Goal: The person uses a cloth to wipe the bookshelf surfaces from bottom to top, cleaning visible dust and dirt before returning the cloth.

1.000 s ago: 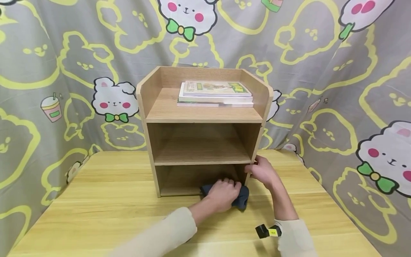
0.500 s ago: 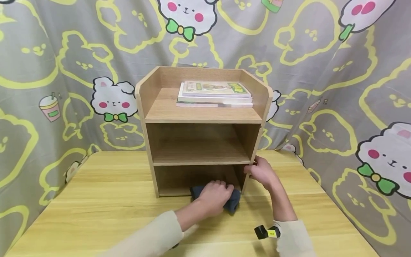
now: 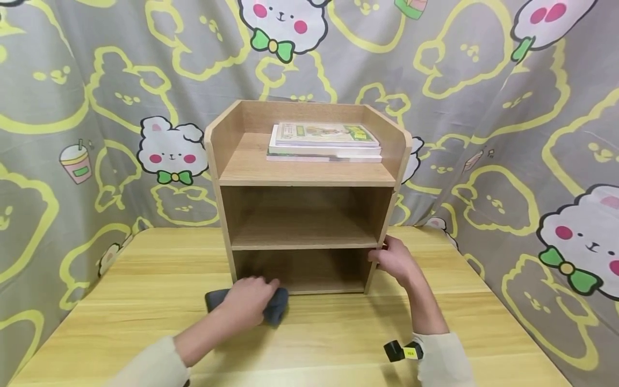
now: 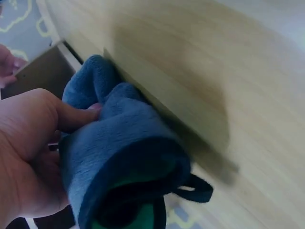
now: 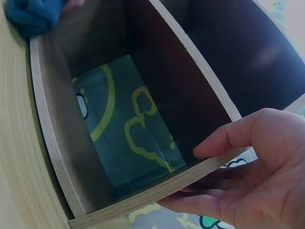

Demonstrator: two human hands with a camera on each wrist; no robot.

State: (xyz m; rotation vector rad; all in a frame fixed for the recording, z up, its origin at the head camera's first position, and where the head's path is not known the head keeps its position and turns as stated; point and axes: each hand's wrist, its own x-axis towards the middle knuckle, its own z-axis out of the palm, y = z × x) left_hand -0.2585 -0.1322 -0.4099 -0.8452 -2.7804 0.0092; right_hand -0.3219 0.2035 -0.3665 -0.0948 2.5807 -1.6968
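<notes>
My left hand point(image 3: 249, 302) grips a folded dark blue cloth point(image 4: 128, 129) at the lower left front of the wooden shelf point(image 3: 309, 244). In the left wrist view the thumb presses into its folds, and a small loop point(image 4: 196, 188) sticks out from its edge. Green shows inside the fold. My right hand point(image 3: 395, 259) holds the shelf's right side panel point(image 5: 190, 177) at the level of the lower compartment. Its thumb lies on the inner face and its fingers on the outer face, as the right wrist view shows.
Several stacked books point(image 3: 324, 141) lie on the shelf's top board. The shelf stands on a light wooden table point(image 3: 159, 269). Behind it and to both sides hangs a grey curtain point(image 3: 184, 97) with yellow outlines and white rabbits.
My left hand has slid the cloth from the shelf's lower right front leftward along the bottom board to its left front corner. My right hand stays on the side panel.
</notes>
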